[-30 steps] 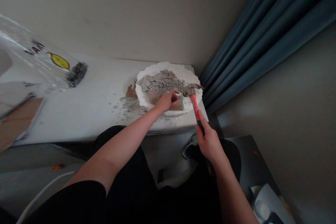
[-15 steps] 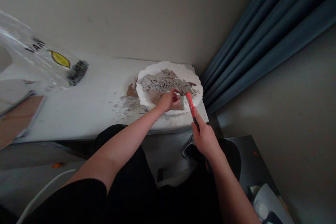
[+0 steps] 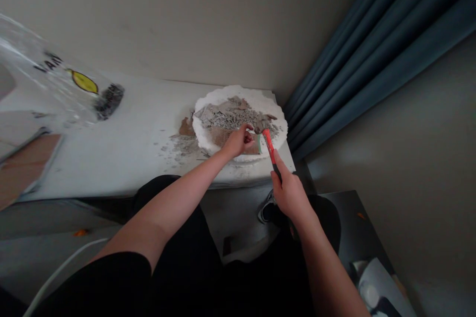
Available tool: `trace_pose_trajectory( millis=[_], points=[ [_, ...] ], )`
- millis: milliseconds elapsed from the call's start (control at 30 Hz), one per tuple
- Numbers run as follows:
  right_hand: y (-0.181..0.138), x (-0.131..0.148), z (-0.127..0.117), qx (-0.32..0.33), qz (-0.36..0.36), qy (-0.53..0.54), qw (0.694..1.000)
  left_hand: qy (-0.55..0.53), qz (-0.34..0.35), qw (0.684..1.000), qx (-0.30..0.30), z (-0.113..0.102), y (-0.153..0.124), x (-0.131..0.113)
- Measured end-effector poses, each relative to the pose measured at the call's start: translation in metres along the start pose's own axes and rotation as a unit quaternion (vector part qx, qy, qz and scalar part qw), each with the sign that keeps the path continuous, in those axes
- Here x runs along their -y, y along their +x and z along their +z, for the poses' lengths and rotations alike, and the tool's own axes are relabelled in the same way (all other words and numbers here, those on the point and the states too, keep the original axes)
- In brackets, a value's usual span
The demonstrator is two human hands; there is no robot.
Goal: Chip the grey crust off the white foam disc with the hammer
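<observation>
Item: hammer [image 3: 268, 144], red shaft with a dark grip. Held by the right hand [image 3: 289, 193], fingers wrapped tight round the lower end of the handle, forefinger laid along the shaft. The metal head rests on the rubble at about 3 o'clock of the white foam disc [image 3: 241, 96].

Item: small fragment, pinched between thumb and fingertips of the left hand [image 3: 238, 141], just at 9 o'clock of the hammer head. What exactly the pinched piece is cannot be told.

Handling note, as a judgement: short, low taps suit this work best, with the holding fingertips kept clear to the side of the head and the piece seated flat on the foam so it does not skid.

Container: the foam disc serves as a tray on the white tabletop [image 3: 130, 148]. Contents: grey broken shards [image 3: 226, 115] heaped in the middle, brownish slabs beneath.

Spill: grey crumbs [image 3: 182, 147] and a brown chip at 9 o'clock of the disc.

Container: clear plastic bag [image 3: 48, 84] at far 9 o'clock, with a yellow mark and a dark patch; contents unclear.

Surround: blue curtain [image 3: 372, 44] at 2 o'clock.
</observation>
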State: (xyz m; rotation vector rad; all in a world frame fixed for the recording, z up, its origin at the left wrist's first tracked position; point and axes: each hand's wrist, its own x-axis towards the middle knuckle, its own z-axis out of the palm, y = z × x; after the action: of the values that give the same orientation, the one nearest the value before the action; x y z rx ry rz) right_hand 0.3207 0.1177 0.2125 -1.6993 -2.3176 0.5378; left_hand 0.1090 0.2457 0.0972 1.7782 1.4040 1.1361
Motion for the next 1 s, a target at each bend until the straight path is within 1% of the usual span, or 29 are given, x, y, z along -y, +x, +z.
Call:
trace_pose_trajectory(
  millis=[67, 233, 367, 500, 633, 733, 800, 900, 1000],
  points=[
    [0.000, 0.000, 0.000, -0.007, -0.003, -0.002, 1.000, 0.004, 0.007, 1.000, -0.003, 0.000, 0.000, 0.000],
    [-0.001, 0.001, 0.001, 0.011, 0.004, -0.021, 1.000, 0.008, -0.004, 1.000, -0.002, 0.000, 0.000, -0.001],
    [0.000, 0.001, 0.001, -0.003, 0.003, -0.022, 1.000, 0.009, 0.000, 1.000, -0.005, 0.000, 0.000, -0.001],
    [0.002, -0.001, 0.005, 0.018, 0.002, -0.023, 1.000, 0.012, 0.002, 1.000, 0.004, 0.000, 0.000, 0.000],
    [0.002, -0.001, 0.009, 0.004, -0.005, -0.019, 1.000, 0.023, 0.012, 1.000, -0.004, 0.001, 0.001, 0.002],
    [0.002, 0.001, 0.009, 0.024, 0.000, -0.032, 0.999, 0.044, 0.004, 0.999, 0.014, 0.000, 0.001, 0.003],
    [0.001, 0.002, 0.008, 0.033, 0.009, -0.037, 0.999, 0.065, 0.011, 0.998, 0.024, -0.003, 0.001, 0.001],
    [0.001, 0.003, 0.007, 0.023, 0.010, -0.035, 0.999, 0.087, 0.037, 0.995, 0.000, -0.011, 0.002, -0.004],
    [0.002, 0.001, 0.009, 0.034, 0.009, -0.046, 0.998, 0.095, 0.022, 0.995, -0.026, -0.019, 0.002, -0.010]
  ],
)
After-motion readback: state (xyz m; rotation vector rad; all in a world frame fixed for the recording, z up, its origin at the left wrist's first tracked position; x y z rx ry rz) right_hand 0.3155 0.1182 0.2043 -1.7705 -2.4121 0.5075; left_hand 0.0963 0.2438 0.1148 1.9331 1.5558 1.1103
